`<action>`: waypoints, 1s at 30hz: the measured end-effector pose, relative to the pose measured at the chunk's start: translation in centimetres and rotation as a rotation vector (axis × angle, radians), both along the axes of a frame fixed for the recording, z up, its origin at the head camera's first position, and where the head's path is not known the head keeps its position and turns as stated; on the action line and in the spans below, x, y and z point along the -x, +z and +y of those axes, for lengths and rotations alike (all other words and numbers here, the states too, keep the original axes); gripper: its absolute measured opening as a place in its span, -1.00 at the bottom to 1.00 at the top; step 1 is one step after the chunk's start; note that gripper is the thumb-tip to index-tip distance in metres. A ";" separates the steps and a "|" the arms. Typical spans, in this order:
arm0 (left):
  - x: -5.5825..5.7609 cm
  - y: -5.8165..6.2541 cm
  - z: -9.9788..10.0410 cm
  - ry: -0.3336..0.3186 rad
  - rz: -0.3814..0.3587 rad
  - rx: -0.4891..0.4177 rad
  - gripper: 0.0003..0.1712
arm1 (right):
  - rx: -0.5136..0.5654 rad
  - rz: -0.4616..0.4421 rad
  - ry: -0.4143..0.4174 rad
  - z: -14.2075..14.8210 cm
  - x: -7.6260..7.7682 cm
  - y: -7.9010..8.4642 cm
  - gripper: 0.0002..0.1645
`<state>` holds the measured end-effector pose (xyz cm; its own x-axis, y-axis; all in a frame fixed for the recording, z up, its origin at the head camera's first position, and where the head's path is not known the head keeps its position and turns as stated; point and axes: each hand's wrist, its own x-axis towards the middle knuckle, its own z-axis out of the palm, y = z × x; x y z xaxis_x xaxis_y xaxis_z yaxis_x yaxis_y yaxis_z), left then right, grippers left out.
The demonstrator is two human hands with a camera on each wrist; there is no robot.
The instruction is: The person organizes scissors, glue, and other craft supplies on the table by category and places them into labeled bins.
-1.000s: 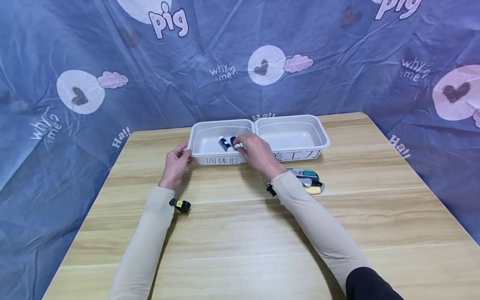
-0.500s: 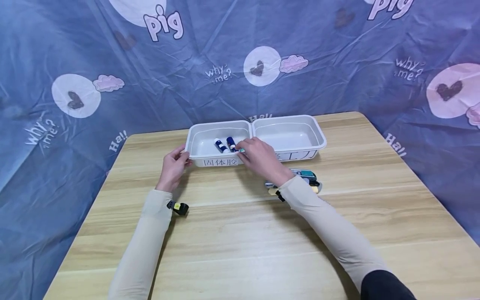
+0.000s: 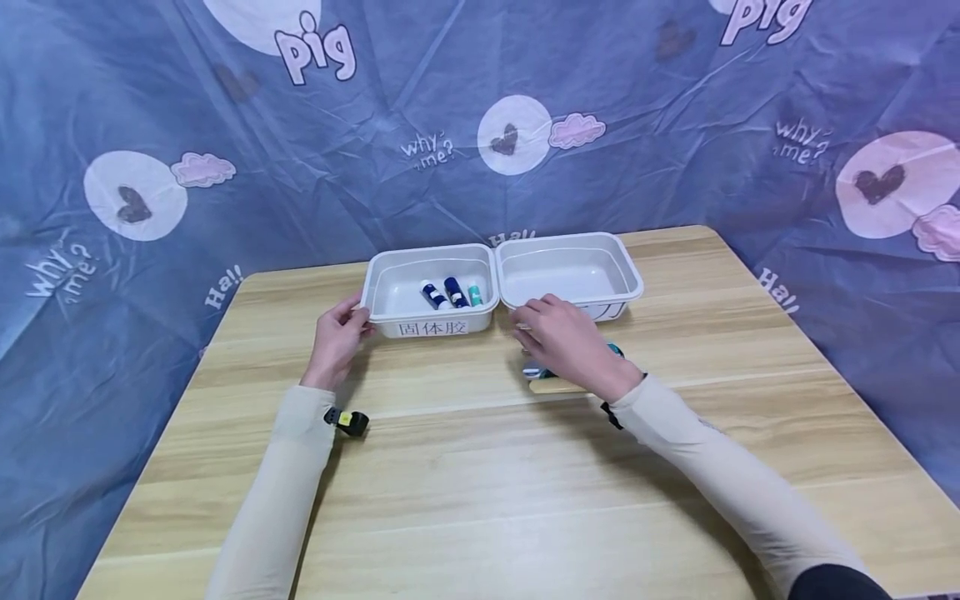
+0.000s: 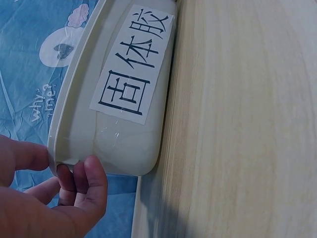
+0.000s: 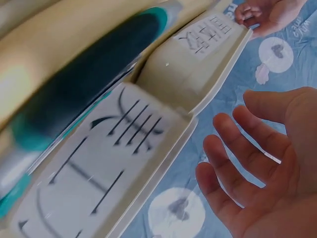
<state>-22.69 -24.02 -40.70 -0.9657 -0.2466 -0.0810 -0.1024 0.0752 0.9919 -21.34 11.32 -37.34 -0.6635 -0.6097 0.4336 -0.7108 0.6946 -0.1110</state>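
Note:
My left hand (image 3: 335, 342) grips the near left corner of the left white bin (image 3: 382, 327); in the left wrist view the thumb lies at the rim (image 4: 53, 129) and the fingers curl beneath it. Inside that bin lie two dark blue glue sticks (image 3: 454, 292) and a teal one (image 3: 475, 295). My right hand (image 3: 566, 342) hovers over a small group of utility knives (image 3: 555, 386) on the table, partly hiding them. Its fingers are loosely bent and hold nothing, as the right wrist view shows. There, a dark and teal utility knife (image 5: 94, 74) looms close up.
A second white bin (image 3: 570, 283) stands against the first one's right side, its front label partly covered by my right hand. Both sit at the back edge of the wooden table (image 3: 450, 483), before a blue printed cloth (image 3: 360, 183).
My right hand first held a blue glue stick, then a teal one, in the left bin. It has released it there and moved right, toward me, over the knives. The left hand keeps its grip.

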 end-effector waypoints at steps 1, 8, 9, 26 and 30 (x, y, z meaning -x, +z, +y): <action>0.0 0.0 0.0 0.002 0.001 -0.002 -0.48 | 0.001 0.000 -0.006 0.4 -0.1 -0.1 -0.83; 0.0 -0.2 0.0 0.008 -0.006 0.003 -0.48 | -0.032 -0.009 -0.008 2.4 -0.9 -0.1 -0.83; 0.0 -0.2 0.0 0.008 -0.008 0.007 -0.48 | -0.045 -0.011 -0.010 2.6 -1.0 -0.1 -0.82; -0.1 -0.1 0.1 0.011 0.005 -0.001 -0.49 | -0.180 -0.092 -0.036 5.4 -2.5 -1.1 -0.77; 0.0 0.0 0.2 0.010 0.004 0.000 -0.49 | -0.191 -0.119 -0.048 5.7 -2.6 -1.3 -0.77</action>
